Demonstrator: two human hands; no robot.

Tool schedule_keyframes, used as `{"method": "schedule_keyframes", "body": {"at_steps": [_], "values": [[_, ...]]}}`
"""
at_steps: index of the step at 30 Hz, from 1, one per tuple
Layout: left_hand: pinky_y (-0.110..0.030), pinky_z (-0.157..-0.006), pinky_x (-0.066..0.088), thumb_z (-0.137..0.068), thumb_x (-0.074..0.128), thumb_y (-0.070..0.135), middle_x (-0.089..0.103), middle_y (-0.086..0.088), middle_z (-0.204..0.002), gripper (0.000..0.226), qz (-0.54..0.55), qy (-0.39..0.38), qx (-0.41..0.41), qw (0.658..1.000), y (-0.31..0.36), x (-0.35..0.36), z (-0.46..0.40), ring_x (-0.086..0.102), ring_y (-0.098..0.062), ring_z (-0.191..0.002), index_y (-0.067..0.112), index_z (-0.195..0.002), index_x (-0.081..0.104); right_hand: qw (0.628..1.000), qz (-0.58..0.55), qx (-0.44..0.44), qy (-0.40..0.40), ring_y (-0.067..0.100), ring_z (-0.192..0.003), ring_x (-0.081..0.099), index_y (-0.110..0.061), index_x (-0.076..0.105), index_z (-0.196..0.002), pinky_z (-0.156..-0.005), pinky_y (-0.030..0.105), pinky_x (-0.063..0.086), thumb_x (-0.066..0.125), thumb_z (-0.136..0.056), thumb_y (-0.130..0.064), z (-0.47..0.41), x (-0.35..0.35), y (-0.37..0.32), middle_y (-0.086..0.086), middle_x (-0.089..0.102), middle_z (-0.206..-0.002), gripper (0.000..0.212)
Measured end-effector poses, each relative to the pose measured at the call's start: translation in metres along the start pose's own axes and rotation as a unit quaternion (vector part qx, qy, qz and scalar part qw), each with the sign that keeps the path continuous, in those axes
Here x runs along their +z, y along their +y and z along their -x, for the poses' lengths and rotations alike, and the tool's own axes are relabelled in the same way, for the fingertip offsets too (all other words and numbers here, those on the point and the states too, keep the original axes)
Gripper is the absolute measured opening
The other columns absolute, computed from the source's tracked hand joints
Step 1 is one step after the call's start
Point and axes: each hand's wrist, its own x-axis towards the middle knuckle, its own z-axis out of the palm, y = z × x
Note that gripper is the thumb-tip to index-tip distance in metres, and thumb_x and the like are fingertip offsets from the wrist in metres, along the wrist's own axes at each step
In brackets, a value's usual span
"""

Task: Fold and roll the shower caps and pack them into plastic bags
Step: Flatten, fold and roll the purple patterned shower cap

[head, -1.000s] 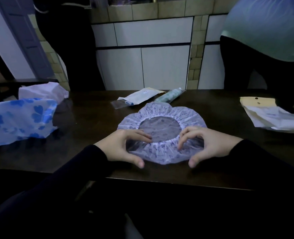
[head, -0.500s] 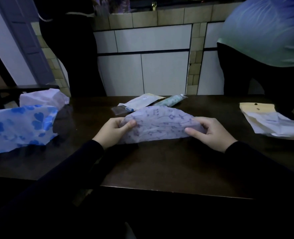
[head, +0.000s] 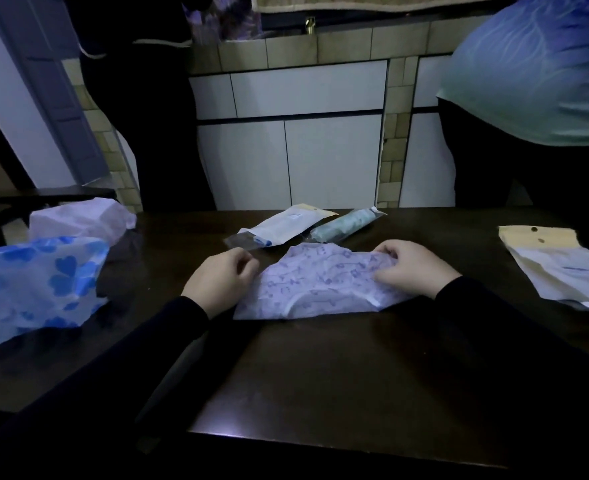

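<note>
Head view: shower cap [head: 320,285] lies folded in half on the dark table [head: 320,368], right hand [head: 414,268] pinching its right end, left hand [head: 222,284] at the left edge, fingers curled, grasp unclear. Thin, limp, probably slippery film: grip at the elastic rim. Two packed bags [head: 282,225] just behind, white cabinets [head: 307,133] beyond; dim room.

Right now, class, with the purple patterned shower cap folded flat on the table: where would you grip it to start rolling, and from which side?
Probably pinch the shower cap at one narrow end, say the corner by the left hand, coming in from the left. It lies as a flat half-round with its straight fold nearest the person, so rolling end to end should keep the layers together. The right hand already holds the other end.
</note>
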Motion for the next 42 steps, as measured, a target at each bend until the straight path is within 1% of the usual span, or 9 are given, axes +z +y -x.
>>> {"method": "schedule_keyframes", "body": {"at_steps": [4, 7, 9, 11, 15, 23, 31, 36, 42], "values": [[-0.034, -0.080, 0.050, -0.095, 0.047, 0.050, 0.068, 0.002, -0.094, 0.036, 0.028, -0.002, -0.002, 1.000, 0.023, 0.008, -0.002, 0.062, -0.017, -0.089, 0.021, -0.102, 0.066, 0.999, -0.040, 0.026, -0.001, 0.030, -0.093, 0.064, -0.004, 0.073, -0.097, -0.078, 0.036, 0.049, 0.064, -0.084, -0.042, -0.005, -0.013, -0.017, 0.020, 0.067, -0.102, 0.041], [-0.032, -0.063, 0.045, -0.094, 0.041, 0.058, 0.064, 0.002, -0.075, 0.050, 0.022, -0.049, -0.017, 0.998, 0.034, 0.015, -0.008, 0.061, -0.017, -0.075, 0.017, -0.080, 0.066, 0.999, 0.020, 0.032, -0.013, 0.024, -0.080, 0.064, -0.005, 0.074, -0.090, -0.066, 0.031, 0.049, 0.061, -0.085, -0.030, -0.008, -0.014, -0.027, 0.016, 0.071, -0.097, 0.029], [-0.030, -0.055, 0.036, -0.095, 0.042, 0.056, 0.058, 0.002, -0.065, 0.051, 0.036, -0.080, -0.027, 0.996, 0.038, 0.019, -0.013, 0.056, -0.015, -0.065, 0.016, -0.069, 0.061, 0.999, 0.018, 0.036, -0.017, 0.028, -0.090, 0.065, -0.003, 0.073, -0.091, -0.075, 0.037, 0.053, 0.059, -0.081, -0.025, -0.012, -0.012, -0.030, 0.016, 0.070, -0.100, 0.028], [-0.028, -0.058, 0.039, -0.095, 0.048, 0.049, 0.062, 0.001, -0.073, 0.041, 0.079, -0.084, -0.023, 0.993, 0.039, 0.021, -0.017, 0.058, -0.016, -0.071, 0.015, -0.077, 0.063, 0.999, -0.011, 0.038, -0.005, 0.031, -0.096, 0.064, -0.001, 0.072, -0.092, -0.086, 0.043, 0.052, 0.059, -0.078, -0.023, -0.017, -0.009, -0.032, 0.017, 0.069, -0.102, 0.029], [-0.023, -0.057, 0.036, -0.097, 0.051, 0.032, 0.059, 0.003, -0.077, 0.020, 0.123, -0.025, -0.009, 0.992, 0.034, 0.030, -0.016, 0.055, -0.012, -0.070, 0.019, -0.082, 0.051, 0.999, -0.040, 0.005, 0.012, 0.019, -0.085, 0.063, -0.014, 0.070, -0.079, -0.075, 0.033, 0.049, 0.060, -0.087, -0.027, -0.021, 0.009, -0.025, 0.003, 0.069, -0.084, 0.018], [-0.039, -0.071, 0.051, -0.099, 0.045, 0.038, 0.060, -0.002, -0.098, 0.020, -0.033, 0.061, 0.011, 0.998, 0.019, 0.046, -0.016, 0.060, -0.023, -0.079, 0.020, -0.099, 0.053, 0.993, 0.034, -0.015, 0.112, 0.009, -0.077, 0.057, -0.028, 0.062, -0.090, -0.070, 0.029, 0.047, 0.055, -0.094, -0.037, -0.023, 0.041, -0.011, -0.008, 0.063, -0.083, 0.013], [-0.027, -0.059, 0.040, -0.096, 0.048, 0.045, 0.060, 0.006, -0.083, 0.019, -0.061, 0.028, -0.016, 0.998, 0.016, 0.044, -0.017, 0.054, -0.013, -0.070, 0.027, -0.093, 0.049, 0.982, 0.107, -0.073, 0.135, 0.009, -0.074, 0.055, -0.028, 0.060, -0.094, -0.067, 0.027, 0.048, 0.053, -0.095, -0.040, -0.026, 0.041, -0.010, -0.009, 0.059, -0.080, 0.014], [-0.031, -0.068, 0.048, -0.092, 0.050, 0.041, 0.066, 0.002, -0.089, 0.021, -0.032, 0.035, -0.001, 0.999, 0.013, 0.038, -0.016, 0.060, -0.017, -0.082, 0.024, -0.098, 0.060, 0.987, 0.085, -0.102, 0.096, 0.008, -0.079, 0.055, -0.030, 0.059, -0.090, -0.071, 0.026, 0.044, 0.056, -0.094, -0.037, -0.026, 0.034, -0.011, -0.009, 0.058, -0.085, 0.008], [-0.033, -0.074, 0.052, -0.091, 0.049, 0.041, 0.068, -0.003, -0.085, 0.026, -0.011, -0.066, -0.080, 0.995, 0.023, 0.033, -0.018, 0.063, -0.022, -0.082, 0.020, -0.087, 0.063, 0.996, 0.067, -0.053, 0.032, 0.011, -0.077, 0.057, -0.026, 0.059, -0.080, -0.066, 0.026, 0.044, 0.059, -0.092, -0.023, -0.028, 0.031, -0.026, -0.003, 0.065, -0.087, 0.013]]}}
